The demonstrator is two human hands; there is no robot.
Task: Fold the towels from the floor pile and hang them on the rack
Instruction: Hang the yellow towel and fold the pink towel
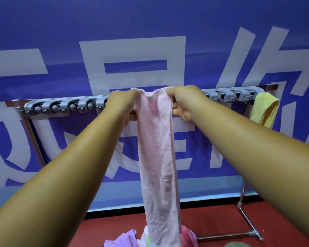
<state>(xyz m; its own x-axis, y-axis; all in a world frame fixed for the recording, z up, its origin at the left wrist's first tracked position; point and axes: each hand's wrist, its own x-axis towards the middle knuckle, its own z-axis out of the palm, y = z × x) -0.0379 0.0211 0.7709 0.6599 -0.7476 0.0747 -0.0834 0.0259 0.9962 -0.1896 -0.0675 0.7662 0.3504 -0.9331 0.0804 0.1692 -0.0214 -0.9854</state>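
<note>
A long pink towel [157,157] hangs folded lengthwise from my two hands in front of the rack [61,106], a grey bar of clips and hooks on a metal frame. My left hand [122,104] grips the towel's top left corner and my right hand [184,102] grips its top right corner, both held up against the middle of the rack. The towel's lower end reaches down to the floor pile [125,237] of lilac and pink towels. A folded yellow towel [264,109] hangs at the rack's right end.
A blue banner with large white characters [132,50] stands right behind the rack. The rack's chrome leg and foot bar [246,221] rest on the red floor at the right. Grey clips [230,95] between my right hand and the yellow towel hold nothing.
</note>
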